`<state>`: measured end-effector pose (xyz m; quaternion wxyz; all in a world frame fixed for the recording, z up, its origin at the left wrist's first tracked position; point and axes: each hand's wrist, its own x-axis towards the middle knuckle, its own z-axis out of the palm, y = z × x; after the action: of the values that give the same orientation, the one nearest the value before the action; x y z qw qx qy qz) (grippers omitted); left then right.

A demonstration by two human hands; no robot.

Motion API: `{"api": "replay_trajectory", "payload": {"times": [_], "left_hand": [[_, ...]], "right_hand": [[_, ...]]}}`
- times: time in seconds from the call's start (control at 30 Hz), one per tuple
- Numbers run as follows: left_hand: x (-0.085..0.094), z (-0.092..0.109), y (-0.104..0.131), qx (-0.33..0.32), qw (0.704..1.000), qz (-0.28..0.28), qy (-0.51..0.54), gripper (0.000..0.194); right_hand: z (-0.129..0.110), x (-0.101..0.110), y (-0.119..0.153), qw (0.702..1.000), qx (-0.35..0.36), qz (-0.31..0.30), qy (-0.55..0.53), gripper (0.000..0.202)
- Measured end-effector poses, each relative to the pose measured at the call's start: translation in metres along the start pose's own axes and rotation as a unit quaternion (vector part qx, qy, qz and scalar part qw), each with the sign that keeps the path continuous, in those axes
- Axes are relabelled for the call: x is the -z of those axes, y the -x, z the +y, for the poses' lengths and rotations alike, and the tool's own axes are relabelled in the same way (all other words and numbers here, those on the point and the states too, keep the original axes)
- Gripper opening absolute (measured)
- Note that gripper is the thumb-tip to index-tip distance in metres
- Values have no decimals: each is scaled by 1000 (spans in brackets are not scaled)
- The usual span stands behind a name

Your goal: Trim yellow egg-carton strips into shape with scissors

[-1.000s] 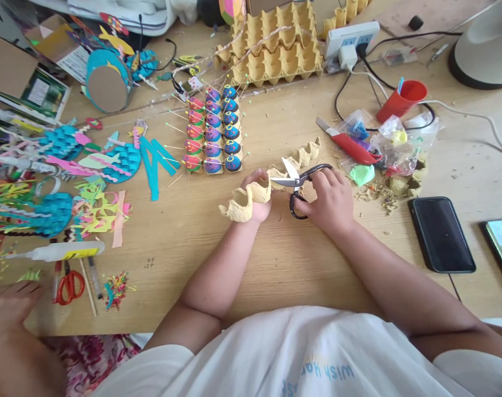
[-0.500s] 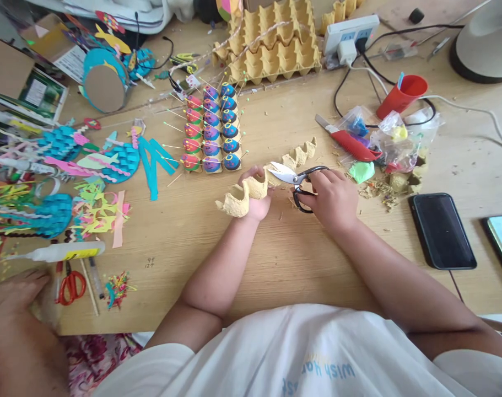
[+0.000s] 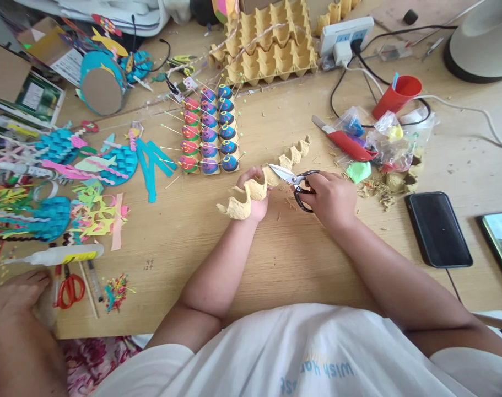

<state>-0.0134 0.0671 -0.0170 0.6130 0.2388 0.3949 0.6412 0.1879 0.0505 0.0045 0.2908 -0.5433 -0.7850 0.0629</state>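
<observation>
My left hand (image 3: 259, 208) is closed around a curved strip of egg carton (image 3: 239, 205), raised above the table with its cups facing up. In my right hand (image 3: 335, 199) are scissors (image 3: 291, 176) with black handles, fingers through the loops. Their silver blades point left and lie against the strip's right end, by my left fingertips. Just beyond the blades, another jagged piece of egg carton (image 3: 295, 153) rests on the table. Behind my left hand stand rows of painted carton cups (image 3: 209, 134), red, purple and blue, with thin sticks poking out.
At right lie a red-handled knife (image 3: 350, 144), plastic bags (image 3: 393, 140), a red cup (image 3: 397, 98) and a phone (image 3: 438, 230). Egg trays (image 3: 271, 41) and a power strip (image 3: 345, 34) stand behind. Paper crafts (image 3: 120, 164) and another person's hand (image 3: 21, 298) are at left.
The whole view has shifted slightly. Both hands keep their grip on the strip and the scissors, and the blades look closer together.
</observation>
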Motion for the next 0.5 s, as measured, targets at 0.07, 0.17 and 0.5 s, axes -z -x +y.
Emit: {"api": "replay_trajectory", "payload": {"times": [0.07, 0.17, 0.5], "left_hand": [[-3, 1, 1, 3, 1000, 16, 3, 45], [-5, 2, 3, 9, 1000, 15, 12, 40], [-13, 8, 13, 30, 999, -15, 0, 33]], "right_hand": [[1, -2, 0, 999, -24, 14, -31, 40], [4, -7, 0, 993, -78, 54, -74, 37], [3, -15, -1, 997, 19, 58, -39, 15]]}}
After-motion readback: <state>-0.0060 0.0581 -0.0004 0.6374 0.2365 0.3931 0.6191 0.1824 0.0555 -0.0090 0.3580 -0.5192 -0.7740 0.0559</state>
